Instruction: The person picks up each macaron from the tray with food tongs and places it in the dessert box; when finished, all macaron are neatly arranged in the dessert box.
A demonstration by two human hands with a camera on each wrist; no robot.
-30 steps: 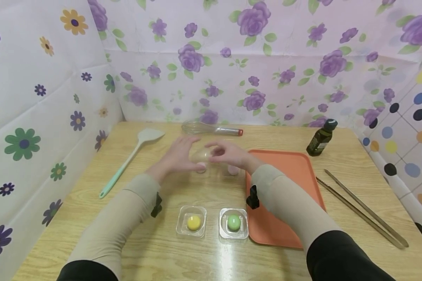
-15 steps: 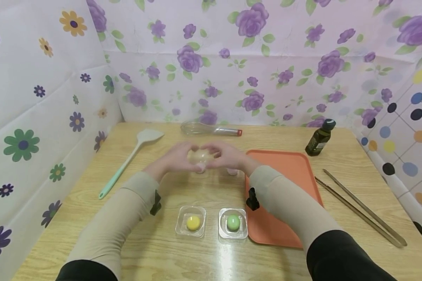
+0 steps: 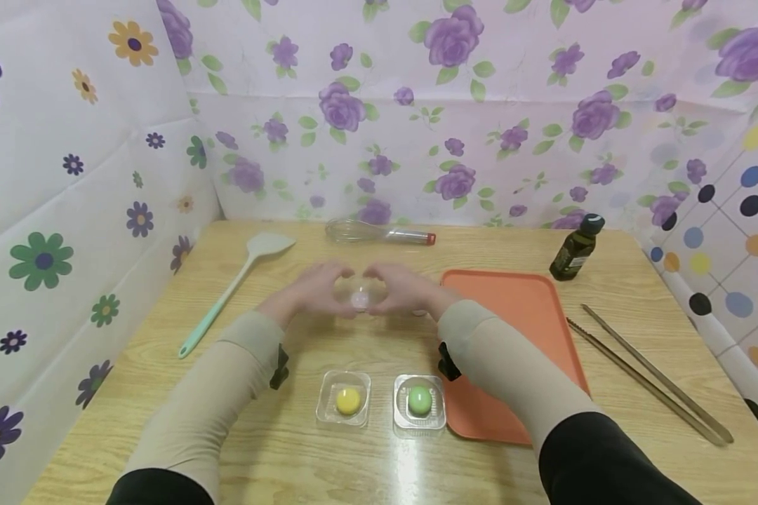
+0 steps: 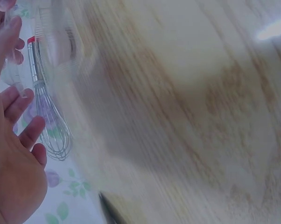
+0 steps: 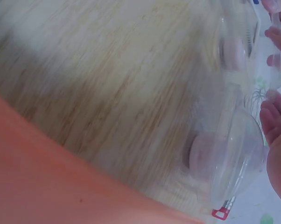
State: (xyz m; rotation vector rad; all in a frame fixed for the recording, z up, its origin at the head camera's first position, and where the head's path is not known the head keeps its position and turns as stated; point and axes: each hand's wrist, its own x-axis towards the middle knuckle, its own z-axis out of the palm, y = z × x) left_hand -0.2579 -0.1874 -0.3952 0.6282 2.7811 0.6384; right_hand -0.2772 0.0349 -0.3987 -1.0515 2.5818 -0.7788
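Both of my hands meet over the back middle of the table, around a clear plastic lid. My left hand holds its left side with fingers and thumb curved. My right hand holds the opposite side. Under the lid a pinkish ball-shaped sweet sits in a clear container. Beside it, another pink sweet lies in a container under a clear domed lid, mostly hidden by my right hand in the head view. Nearer are a yellow sweet and a green sweet in clear containers.
An orange tray lies under my right forearm, with metal tongs to its right. A dark bottle stands at the back right. Behind my hands is a whisk; at left lies a pale green spatula.
The right hand has shifted from gripping the lid's upper right to its right side. Both hands have lowered the lid slightly toward the pink sweet. The near containers have stayed put.
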